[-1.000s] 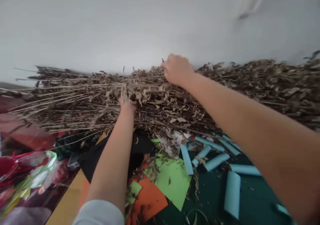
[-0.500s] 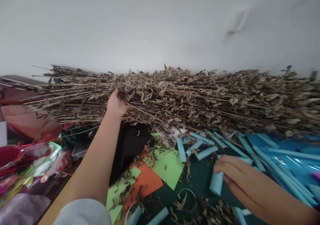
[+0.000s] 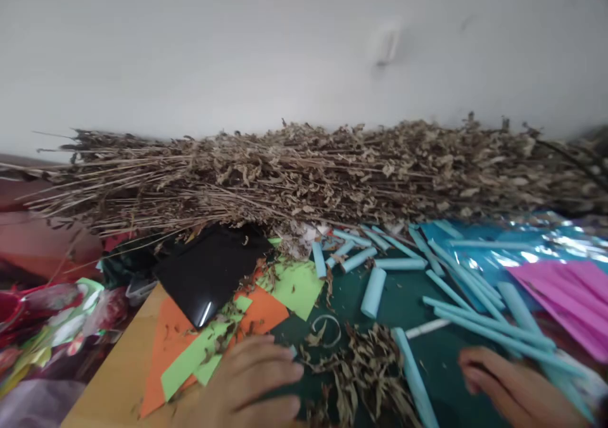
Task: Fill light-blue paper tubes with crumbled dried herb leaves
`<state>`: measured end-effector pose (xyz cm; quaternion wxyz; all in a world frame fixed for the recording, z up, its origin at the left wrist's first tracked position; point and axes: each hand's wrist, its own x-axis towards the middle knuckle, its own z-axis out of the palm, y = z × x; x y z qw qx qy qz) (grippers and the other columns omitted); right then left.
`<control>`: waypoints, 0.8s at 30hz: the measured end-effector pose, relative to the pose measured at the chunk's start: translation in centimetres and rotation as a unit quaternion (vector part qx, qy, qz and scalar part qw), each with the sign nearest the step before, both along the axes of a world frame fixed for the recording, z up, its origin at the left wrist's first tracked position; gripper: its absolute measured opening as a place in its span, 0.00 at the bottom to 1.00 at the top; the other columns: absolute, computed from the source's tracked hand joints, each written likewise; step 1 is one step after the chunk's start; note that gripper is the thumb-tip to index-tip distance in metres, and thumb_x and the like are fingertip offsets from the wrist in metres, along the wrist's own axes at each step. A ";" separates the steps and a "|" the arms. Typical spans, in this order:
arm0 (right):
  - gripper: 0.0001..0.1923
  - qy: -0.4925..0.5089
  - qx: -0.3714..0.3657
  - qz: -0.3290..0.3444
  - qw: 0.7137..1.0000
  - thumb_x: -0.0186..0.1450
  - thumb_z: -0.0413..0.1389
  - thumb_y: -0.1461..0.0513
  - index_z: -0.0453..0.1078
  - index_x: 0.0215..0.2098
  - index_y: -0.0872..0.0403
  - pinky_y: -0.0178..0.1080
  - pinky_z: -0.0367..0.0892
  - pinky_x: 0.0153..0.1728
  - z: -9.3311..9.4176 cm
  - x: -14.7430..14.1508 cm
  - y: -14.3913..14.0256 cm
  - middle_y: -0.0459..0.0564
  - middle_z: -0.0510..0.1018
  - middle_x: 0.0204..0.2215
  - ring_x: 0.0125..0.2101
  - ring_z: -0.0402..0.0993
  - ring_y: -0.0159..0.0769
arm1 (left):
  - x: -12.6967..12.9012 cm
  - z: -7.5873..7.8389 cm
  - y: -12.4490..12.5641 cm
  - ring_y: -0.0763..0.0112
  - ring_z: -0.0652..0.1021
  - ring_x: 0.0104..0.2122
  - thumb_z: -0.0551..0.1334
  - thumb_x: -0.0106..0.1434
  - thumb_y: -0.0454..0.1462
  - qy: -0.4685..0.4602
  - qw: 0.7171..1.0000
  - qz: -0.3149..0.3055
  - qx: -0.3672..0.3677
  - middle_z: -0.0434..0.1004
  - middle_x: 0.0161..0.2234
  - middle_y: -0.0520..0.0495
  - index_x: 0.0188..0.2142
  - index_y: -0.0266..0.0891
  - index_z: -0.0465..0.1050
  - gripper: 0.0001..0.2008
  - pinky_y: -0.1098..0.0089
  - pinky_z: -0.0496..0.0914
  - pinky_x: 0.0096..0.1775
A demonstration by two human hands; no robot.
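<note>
Resting low, both hands blurred – left hand point(image 3: 247, 383) open, right hand point(image 3: 515, 390) cropped, grip unclear.

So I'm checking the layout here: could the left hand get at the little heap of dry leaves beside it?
Probably yes. The left hand lies flat on the table with its fingertips right next to the heap of dry leaves, and nothing stands between them. The right hand is on the heap's far side.
</note>
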<state>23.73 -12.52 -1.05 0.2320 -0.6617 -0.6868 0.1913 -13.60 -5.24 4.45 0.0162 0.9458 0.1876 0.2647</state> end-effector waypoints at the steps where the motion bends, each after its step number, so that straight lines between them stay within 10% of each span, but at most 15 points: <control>1: 0.08 -0.028 0.015 -0.011 0.999 0.58 0.44 0.56 0.64 0.27 0.45 0.40 0.66 0.20 0.0 -0.1 -0.3 0.47 0.72 0.19 0.21 0.70 0.40 | 0.4 -1.1 -0.7 0.64 0.71 0.43 0.58 0.50 0.38 0.036 0.999 0.015 0.017 0.71 0.43 0.52 0.47 0.52 0.63 0.22 0.63 0.68 0.44; 7: 0.12 -0.084 0.057 -0.051 0.994 0.62 0.38 0.61 0.61 0.34 0.54 0.41 0.65 0.28 -2.4 -2.2 -1.8 0.53 0.68 0.28 0.28 0.68 0.38 | 1.7 -7.4 -4.2 0.56 0.67 0.46 0.59 0.50 0.39 0.093 0.988 0.109 0.055 0.69 0.43 0.41 0.40 0.42 0.67 0.16 0.55 0.66 0.43; 13: 0.19 -0.089 0.060 -0.028 0.994 0.55 0.50 0.54 0.60 0.40 0.58 0.40 0.66 0.29 -4.5 -5.2 -3.9 0.54 0.67 0.31 0.30 0.66 0.39 | 5.3 -11.2 -6.3 0.41 0.53 0.53 0.57 0.47 0.52 0.093 0.988 0.113 0.058 0.53 0.53 0.30 0.49 0.40 0.60 0.31 0.43 0.56 0.44; 24: 0.17 -0.141 0.011 -0.044 0.989 0.54 0.41 0.53 0.64 0.38 0.45 0.51 0.64 0.29 -4.2 -6.7 -2.4 0.58 0.68 0.28 0.29 0.67 0.54 | 12.8 -11.1 -2.3 0.51 0.52 0.55 0.45 0.50 0.56 0.122 0.985 0.112 0.052 0.55 0.53 0.35 0.51 0.49 0.58 0.31 0.61 0.29 0.55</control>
